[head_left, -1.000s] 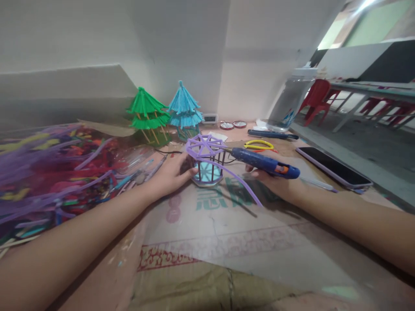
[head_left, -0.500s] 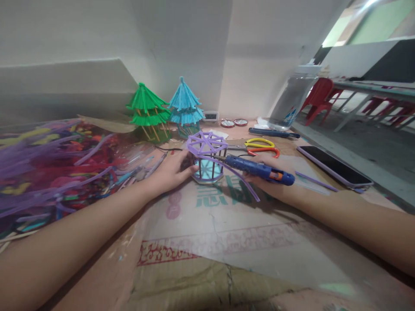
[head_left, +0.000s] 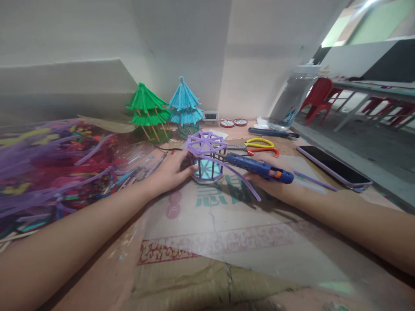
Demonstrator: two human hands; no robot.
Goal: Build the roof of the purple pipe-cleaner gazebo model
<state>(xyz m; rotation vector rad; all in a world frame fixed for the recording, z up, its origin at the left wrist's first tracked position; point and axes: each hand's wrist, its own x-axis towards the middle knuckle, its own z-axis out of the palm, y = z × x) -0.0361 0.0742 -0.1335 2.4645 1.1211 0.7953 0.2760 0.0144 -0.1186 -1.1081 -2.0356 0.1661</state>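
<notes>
A small eight-sided pavilion frame [head_left: 206,144] stands upright, with purple bars on top, dark posts and a pale blue mirrored base. My left hand [head_left: 173,170] is closed on its left side, with the thumb near the base; some fingertips are hidden behind it. In my right hand [head_left: 264,166] is a blue hot glue gun [head_left: 259,166], its nozzle pointing left at the frame's right side. A loose purple pipe cleaner strip [head_left: 241,175] runs from the frame's upper rim and hangs down to the right, in front of the gun's tip.
Green [head_left: 149,113] and blue [head_left: 184,103] pavilion models stand behind. Scissors [head_left: 261,147], a dark cutter [head_left: 274,132] and a clear bottle [head_left: 292,99] lie or stand back right. A phone [head_left: 333,166] rests at right. Coloured pipe cleaners [head_left: 58,164] heap up at left.
The glue gun has shifted very slightly left and up. My left hand and the frame have hardly moved.
</notes>
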